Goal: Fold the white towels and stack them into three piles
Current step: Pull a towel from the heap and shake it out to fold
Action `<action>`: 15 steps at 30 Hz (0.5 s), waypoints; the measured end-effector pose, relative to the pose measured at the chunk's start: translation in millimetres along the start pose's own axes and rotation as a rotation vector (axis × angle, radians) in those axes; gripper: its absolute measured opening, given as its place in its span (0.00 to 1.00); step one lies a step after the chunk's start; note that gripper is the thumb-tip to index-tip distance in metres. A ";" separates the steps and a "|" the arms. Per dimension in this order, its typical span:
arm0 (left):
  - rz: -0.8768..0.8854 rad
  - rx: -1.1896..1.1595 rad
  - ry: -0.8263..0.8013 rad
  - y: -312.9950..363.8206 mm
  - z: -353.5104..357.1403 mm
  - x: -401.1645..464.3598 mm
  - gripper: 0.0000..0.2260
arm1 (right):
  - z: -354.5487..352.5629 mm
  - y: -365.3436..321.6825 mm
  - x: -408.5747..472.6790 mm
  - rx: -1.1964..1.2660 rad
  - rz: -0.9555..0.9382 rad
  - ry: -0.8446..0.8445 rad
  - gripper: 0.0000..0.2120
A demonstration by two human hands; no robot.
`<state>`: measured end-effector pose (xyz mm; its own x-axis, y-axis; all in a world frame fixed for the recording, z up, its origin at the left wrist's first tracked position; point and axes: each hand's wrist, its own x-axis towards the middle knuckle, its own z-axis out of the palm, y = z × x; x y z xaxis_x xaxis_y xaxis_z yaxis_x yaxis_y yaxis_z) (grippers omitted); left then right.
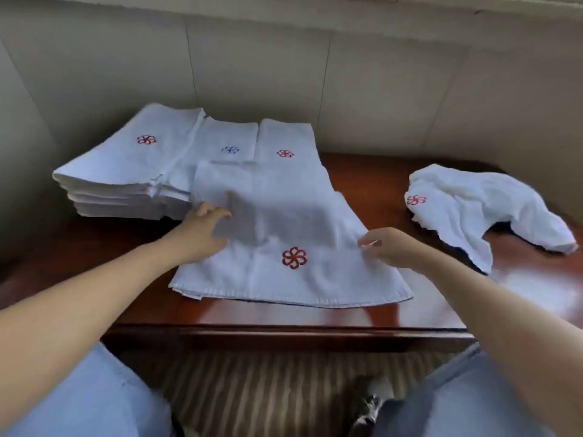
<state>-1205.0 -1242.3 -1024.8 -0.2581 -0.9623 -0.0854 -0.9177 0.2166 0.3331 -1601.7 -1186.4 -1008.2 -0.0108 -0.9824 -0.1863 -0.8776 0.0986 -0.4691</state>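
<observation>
Nearest me, the half-folded towel (pixel 284 247) lies flat on the worktop (pixel 394 310), my left hand (pixel 202 231) pressing it with fingers spread, my right hand (pixel 388 247) pinching its right edge; next, I judge, another fold, then onto the far piles (pixel 126 171).

You have no readable text or numbers here. Your towels carry only embroidered flower emblems (pixel 294 258), red or blue.
</observation>
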 end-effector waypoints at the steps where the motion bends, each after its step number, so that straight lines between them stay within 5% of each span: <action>1: -0.010 0.031 -0.061 -4.5 10.1 -3.9 0.26 | 10.8 10.0 -2.6 0.025 -0.001 0.036 0.12; 6: -0.118 0.004 -0.031 -19.2 16.8 -20.0 0.25 | 21.2 27.6 -0.8 -0.029 0.006 0.074 0.14; 9: -0.293 0.007 -0.066 -26.6 8.7 -29.2 0.30 | 19.3 35.2 -6.1 -0.080 0.172 0.114 0.19; 15: -0.389 -0.255 -0.145 -27.9 5.1 -34.6 0.19 | 12.7 37.1 -17.9 0.112 0.350 -0.041 0.21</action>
<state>-1172.0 -1214.3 -1035.9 0.0331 -0.9272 -0.3730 -0.8558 -0.2191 0.4687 -1628.0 -1163.1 -1033.2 -0.2798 -0.8790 -0.3860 -0.7663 0.4467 -0.4617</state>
